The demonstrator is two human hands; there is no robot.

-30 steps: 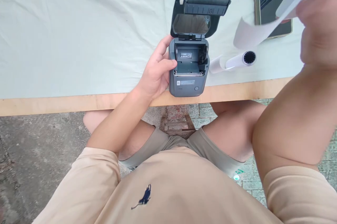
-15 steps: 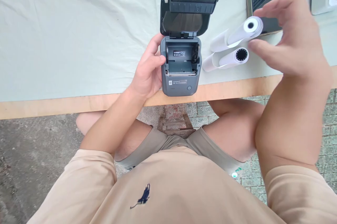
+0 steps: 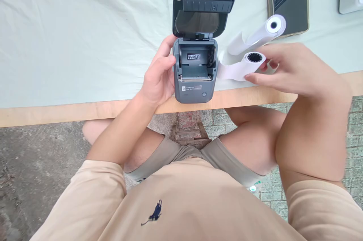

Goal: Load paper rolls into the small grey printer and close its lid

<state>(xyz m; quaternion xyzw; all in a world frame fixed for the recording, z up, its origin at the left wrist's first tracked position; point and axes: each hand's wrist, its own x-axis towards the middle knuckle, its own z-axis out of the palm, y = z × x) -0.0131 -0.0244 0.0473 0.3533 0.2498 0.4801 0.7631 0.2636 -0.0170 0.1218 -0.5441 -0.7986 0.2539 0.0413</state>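
Presently we are bending both elbows, our left hand [image 3: 159, 76] clasping the open printer [image 3: 195, 91] by its left side over the table's [image 3: 241, 97] near edge, thumb on the rim. Our right hand [image 3: 297, 68] is pointing its fingers left and pinching the near roll [image 3: 251, 69] just inside that edge. Its loose paper is reaching close to the printer, leaving little room there. The far roll [image 3: 262, 34] is lying behind; cloth [image 3: 85, 37] is stretching wide leftward.
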